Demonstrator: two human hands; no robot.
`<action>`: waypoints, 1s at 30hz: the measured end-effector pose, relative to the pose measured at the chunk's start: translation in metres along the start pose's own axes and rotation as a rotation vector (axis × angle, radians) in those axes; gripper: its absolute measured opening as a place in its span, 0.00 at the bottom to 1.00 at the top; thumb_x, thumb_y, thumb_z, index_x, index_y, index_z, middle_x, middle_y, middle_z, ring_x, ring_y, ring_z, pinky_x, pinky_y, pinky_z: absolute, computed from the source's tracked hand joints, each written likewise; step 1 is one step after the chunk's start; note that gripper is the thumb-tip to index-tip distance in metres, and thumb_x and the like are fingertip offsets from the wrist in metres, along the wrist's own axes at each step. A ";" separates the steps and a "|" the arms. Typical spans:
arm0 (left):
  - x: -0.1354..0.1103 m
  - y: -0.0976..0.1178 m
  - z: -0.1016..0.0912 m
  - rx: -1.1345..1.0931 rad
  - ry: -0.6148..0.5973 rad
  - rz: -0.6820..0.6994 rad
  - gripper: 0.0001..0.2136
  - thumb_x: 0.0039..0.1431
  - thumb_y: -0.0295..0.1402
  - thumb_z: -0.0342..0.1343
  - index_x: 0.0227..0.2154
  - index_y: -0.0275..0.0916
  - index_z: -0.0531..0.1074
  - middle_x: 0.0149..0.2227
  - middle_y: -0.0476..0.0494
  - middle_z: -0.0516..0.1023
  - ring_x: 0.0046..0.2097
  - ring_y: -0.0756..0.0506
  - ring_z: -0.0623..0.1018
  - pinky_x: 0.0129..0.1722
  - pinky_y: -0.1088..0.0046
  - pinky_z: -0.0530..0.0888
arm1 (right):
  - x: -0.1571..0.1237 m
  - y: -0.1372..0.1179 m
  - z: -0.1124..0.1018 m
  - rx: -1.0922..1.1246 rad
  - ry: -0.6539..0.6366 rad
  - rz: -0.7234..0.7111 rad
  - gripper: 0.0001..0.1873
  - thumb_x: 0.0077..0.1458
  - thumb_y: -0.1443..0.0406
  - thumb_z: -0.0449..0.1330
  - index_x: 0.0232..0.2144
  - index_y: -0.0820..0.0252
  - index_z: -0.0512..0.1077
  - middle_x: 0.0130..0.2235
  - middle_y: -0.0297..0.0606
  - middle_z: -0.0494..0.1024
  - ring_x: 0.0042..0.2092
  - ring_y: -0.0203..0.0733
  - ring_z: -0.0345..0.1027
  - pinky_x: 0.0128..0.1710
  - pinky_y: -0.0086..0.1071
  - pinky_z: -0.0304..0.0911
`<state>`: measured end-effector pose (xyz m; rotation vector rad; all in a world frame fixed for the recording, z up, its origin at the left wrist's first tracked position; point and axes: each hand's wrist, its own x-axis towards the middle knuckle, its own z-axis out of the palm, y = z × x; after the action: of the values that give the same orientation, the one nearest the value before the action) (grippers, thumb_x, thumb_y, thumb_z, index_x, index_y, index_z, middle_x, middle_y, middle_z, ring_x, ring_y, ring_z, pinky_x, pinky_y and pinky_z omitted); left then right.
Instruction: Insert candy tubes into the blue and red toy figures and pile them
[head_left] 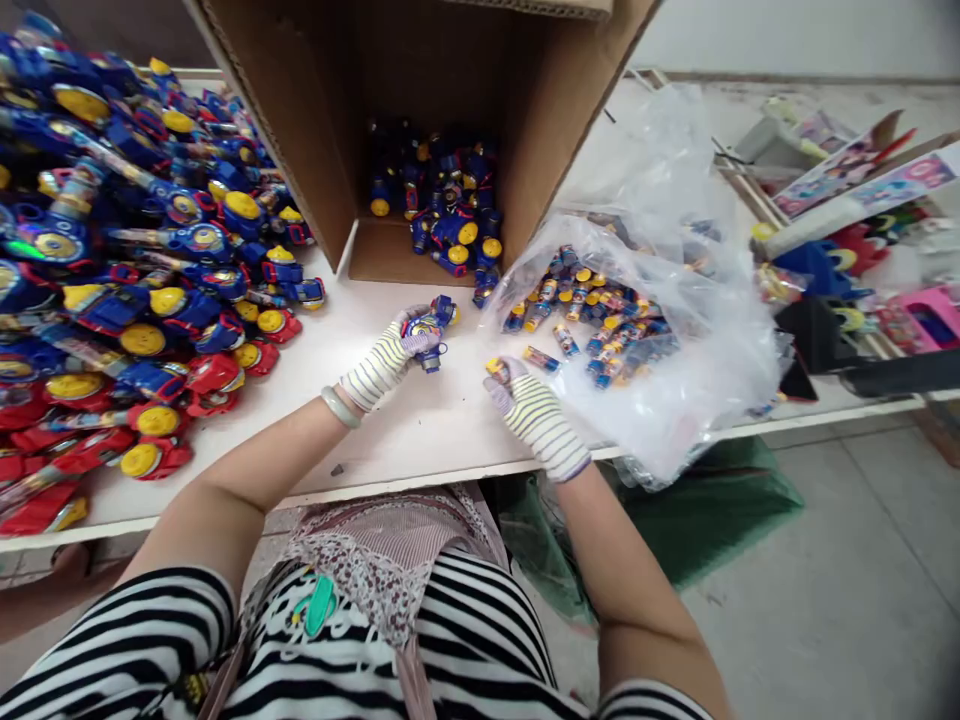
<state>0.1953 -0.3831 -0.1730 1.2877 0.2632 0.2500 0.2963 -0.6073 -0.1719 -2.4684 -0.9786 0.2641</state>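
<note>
My left hand (384,362), in a striped knit glove, grips a blue plastic toy (429,330) with yellow and red parts above the white table (450,420). My right hand (536,417), in a matching glove, pinches a small yellow-capped plastic tube (498,370) at its fingertips. Another such tube (541,359) lies just to the right of those fingers, on a clear plastic bag (697,340) that holds many more tubes (592,320). The two hands are apart, and neither touches the bag's main heap.
A large heap of blue, yellow and red toys (150,270) covers the table's left side. An open cardboard box (427,120) at the back holds similar toys. Printed packaging and colourful items (840,230) lie at the right. A green bag (705,510) sits below the table's front edge.
</note>
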 end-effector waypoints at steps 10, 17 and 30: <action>-0.027 -0.012 0.009 0.020 0.407 0.212 0.23 0.64 0.53 0.54 0.54 0.44 0.64 0.50 0.42 0.74 0.52 0.49 0.76 0.57 0.71 0.73 | 0.003 -0.070 0.034 -0.096 -0.061 -0.157 0.24 0.68 0.56 0.50 0.58 0.63 0.71 0.53 0.52 0.80 0.50 0.55 0.75 0.48 0.39 0.68; -0.026 -0.016 0.008 -0.075 0.449 0.260 0.23 0.64 0.42 0.58 0.59 0.46 0.61 0.54 0.42 0.72 0.51 0.48 0.76 0.57 0.71 0.73 | 0.005 -0.080 0.034 -0.209 -0.114 -0.151 0.25 0.69 0.56 0.47 0.58 0.65 0.71 0.51 0.54 0.80 0.47 0.56 0.76 0.43 0.40 0.66; -0.044 0.000 -0.003 0.138 0.294 0.314 0.32 0.55 0.47 0.68 0.59 0.45 0.63 0.54 0.40 0.72 0.52 0.43 0.76 0.56 0.63 0.74 | -0.002 -0.078 0.058 0.892 -0.263 0.099 0.35 0.56 0.33 0.51 0.36 0.57 0.71 0.24 0.32 0.67 0.23 0.36 0.58 0.22 0.30 0.55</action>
<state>0.1529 -0.3947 -0.1715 1.4266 0.3314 0.7022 0.2285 -0.5389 -0.1841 -1.6759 -0.6250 0.8638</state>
